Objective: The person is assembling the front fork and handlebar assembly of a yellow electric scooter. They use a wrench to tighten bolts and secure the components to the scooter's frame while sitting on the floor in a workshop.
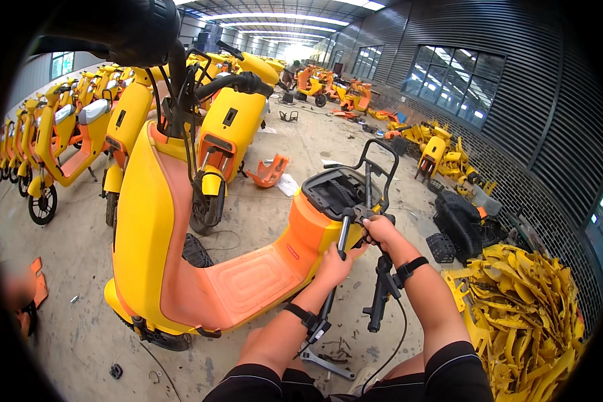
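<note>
In front of me stands a yellow-and-orange electric scooter [241, 278], with its black rear compartment [335, 191] uncovered and a black rear rack [390, 164] behind it. Close to that compartment I hold what looks like a loose handlebar [344, 234] with a dark clamp in its middle. My left hand [335, 264] is wrapped round its tube. At the clamp end, my right hand [380, 230] is closed on it, partly hiding the part. A black grip-like piece [378, 305] hangs below the right hand, trailing a thin cable. Both wrists wear black straps.
A heap of yellow plastic panels [529, 315] lies at right, near black plastic parts [459, 221]. Parked scooters [60, 144] line the left. On the floor are a grey metal piece [328, 365], scattered small parts and an orange shell [268, 171].
</note>
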The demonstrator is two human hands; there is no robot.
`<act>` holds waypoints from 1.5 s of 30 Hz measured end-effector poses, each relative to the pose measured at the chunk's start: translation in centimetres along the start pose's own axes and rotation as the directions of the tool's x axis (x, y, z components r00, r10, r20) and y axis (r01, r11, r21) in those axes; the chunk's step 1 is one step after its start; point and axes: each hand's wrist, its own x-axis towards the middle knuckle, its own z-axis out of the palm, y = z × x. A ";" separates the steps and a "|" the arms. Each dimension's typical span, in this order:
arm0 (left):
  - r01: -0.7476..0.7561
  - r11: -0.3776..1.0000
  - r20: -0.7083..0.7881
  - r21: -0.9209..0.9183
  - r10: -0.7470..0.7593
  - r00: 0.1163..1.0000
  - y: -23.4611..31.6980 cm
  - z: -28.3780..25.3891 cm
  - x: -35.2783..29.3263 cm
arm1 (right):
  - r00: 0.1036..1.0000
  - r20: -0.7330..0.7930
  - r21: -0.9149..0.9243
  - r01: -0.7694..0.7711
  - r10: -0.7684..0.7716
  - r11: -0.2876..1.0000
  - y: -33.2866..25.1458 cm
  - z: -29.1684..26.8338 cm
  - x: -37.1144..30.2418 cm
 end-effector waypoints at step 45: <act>-0.065 0.989 -0.015 0.133 0.067 0.998 0.9 0.0 -0.1 | 0.962 0.270 0.289 -0.121 0.040 0.950 0.7 -0.6 -2.2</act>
